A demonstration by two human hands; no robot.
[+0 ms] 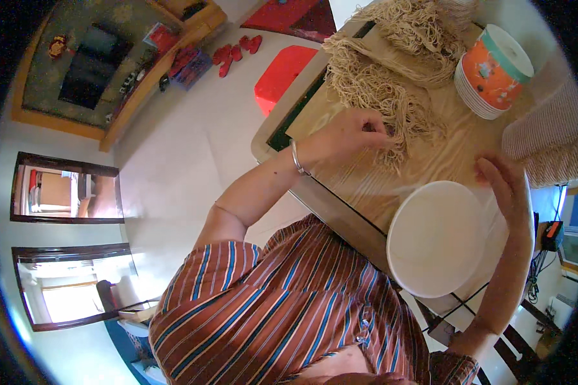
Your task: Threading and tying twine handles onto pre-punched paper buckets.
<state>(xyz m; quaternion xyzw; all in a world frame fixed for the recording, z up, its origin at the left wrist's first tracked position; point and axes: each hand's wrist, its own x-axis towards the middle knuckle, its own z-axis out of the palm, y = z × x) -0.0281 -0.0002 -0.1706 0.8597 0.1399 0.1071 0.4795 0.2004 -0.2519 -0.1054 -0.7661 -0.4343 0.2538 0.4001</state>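
On the wood-patterned tabletop (347,160) lies a large tangled heap of thin beige strands (385,83); whether they are yarn or something else, I cannot tell. My left hand (350,135), with a silvery bracelet at its wrist, is at the heap's near edge. Its fingers are curled, and what they pinch, if anything, is hidden. A round white bowl (437,237) sits at the table's near edge, its inside plain white. Just beyond and right of the bowl is my right hand (504,186), its fingers partly stretched out and slightly blurred, with nothing visible in them.
A stack of orange paper bowls (494,70) with a green-rimmed one on top stands at the far right. Beside it are ribbed beige bundles (549,128). Left of the table is a red stool (286,74); red slippers (228,54) lie on the floor beyond.
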